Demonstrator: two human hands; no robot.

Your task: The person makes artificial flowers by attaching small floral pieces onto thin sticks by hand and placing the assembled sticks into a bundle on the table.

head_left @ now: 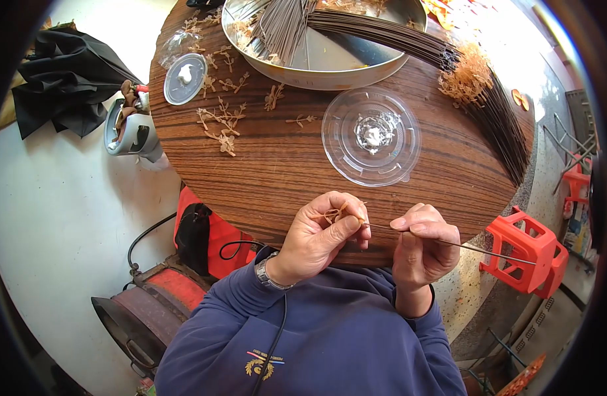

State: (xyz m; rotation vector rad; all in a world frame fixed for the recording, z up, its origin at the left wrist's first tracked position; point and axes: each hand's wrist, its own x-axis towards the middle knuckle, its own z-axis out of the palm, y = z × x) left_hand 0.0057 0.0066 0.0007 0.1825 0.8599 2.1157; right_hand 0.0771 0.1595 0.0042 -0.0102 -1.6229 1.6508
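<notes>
Tan sprig [332,214] and dark wire [488,252], held at lower centre of the frame

Left grip [310,241]: narrow, pinching the tan sprig between thumb and fingers; where sprig and wire meet is hidden. Right grip [425,249]: thumb and fingers closed on the dark wire, its long end trailing right. Holding so near the tip presumably steadies a thin, springy length.

Pose: wrists low before the torso, fingertips facing each other, near the edge of the round surface [264,181].

Clear lid [339,129], centre: bears white paste [372,136]; seemingly placed for a short reach.

Upper left: loose sprigs [224,119], small lid [174,92] with a white dab.

Upper centre: metal tray [310,80].

Upper right: wire bundles [508,135] with a tan cluster [472,76], apparently laid lengthwise to stay aligned.
</notes>
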